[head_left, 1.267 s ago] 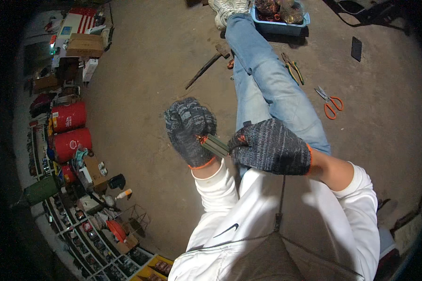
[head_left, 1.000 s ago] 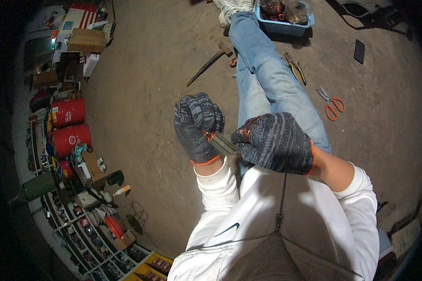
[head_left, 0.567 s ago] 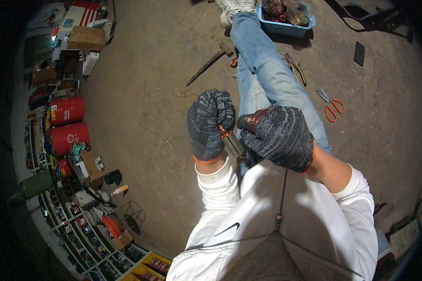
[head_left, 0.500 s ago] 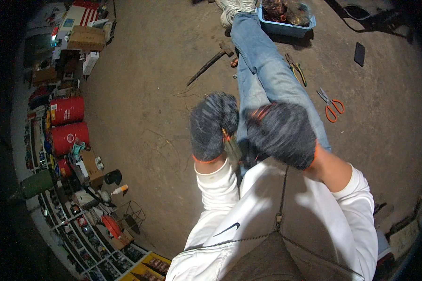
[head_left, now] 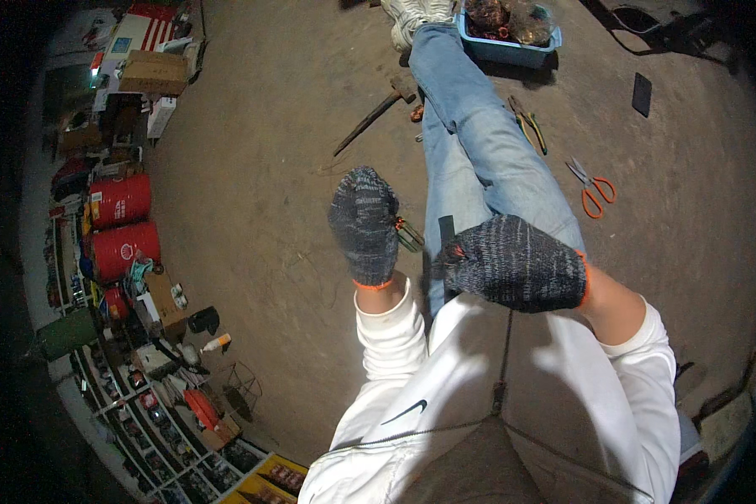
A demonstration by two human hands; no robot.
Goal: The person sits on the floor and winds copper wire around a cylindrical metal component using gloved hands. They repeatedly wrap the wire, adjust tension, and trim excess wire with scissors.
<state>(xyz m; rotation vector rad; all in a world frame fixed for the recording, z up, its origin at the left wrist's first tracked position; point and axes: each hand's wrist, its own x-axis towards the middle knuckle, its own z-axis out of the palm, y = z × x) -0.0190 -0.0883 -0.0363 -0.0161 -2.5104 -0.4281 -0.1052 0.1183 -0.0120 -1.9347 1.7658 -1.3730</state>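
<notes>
Both of my hands wear dark grey knit gloves with orange cuffs. My left hand [head_left: 364,227] is closed at the left of my legs, and a bundle of thin greenish strips [head_left: 409,236] sticks out from its inner side. My right hand [head_left: 517,263] is closed over my thighs. Small red-orange bits [head_left: 456,251] show at its fingers, and a short flat black piece [head_left: 446,226] stands up beside them. What it grips is mostly hidden by the glove.
On the floor lie a hammer [head_left: 370,120], pliers [head_left: 527,126], orange-handled scissors [head_left: 592,189] and a phone [head_left: 642,94]. A blue bin [head_left: 512,53] with copper-coloured scrap stands past my feet. Red drums [head_left: 124,244] and shelving [head_left: 155,449] line the left side.
My hands have moved apart: the left a little leftward, the right lower and to the right. The greenish strips stay with my left hand.
</notes>
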